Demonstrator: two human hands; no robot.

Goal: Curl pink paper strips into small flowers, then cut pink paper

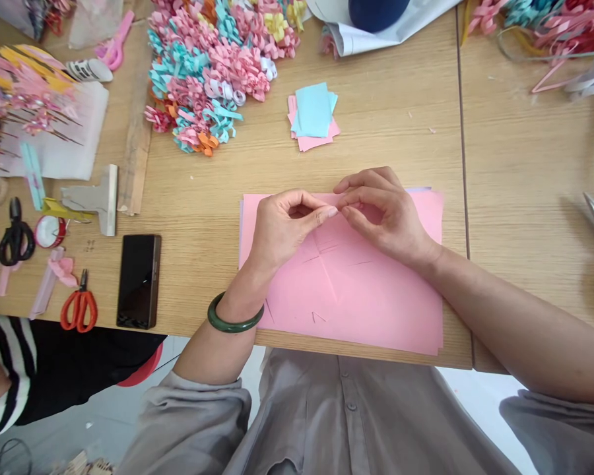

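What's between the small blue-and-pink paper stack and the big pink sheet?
Only wooden tabletop shows between the paper stack and the pink sheet's far edge, in the head view.

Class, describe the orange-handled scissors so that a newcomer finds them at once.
On the wooden table, find the pink sheets; left of them lies a black phone. Just left of the phone, at the front edge, are the scissors. Their orange handles set them apart from the black-handled pair farther left and a little farther back.

No readable words or numbers; small dark marks (pixel 89 246) on the wooden table (pixel 202 218), illegible.
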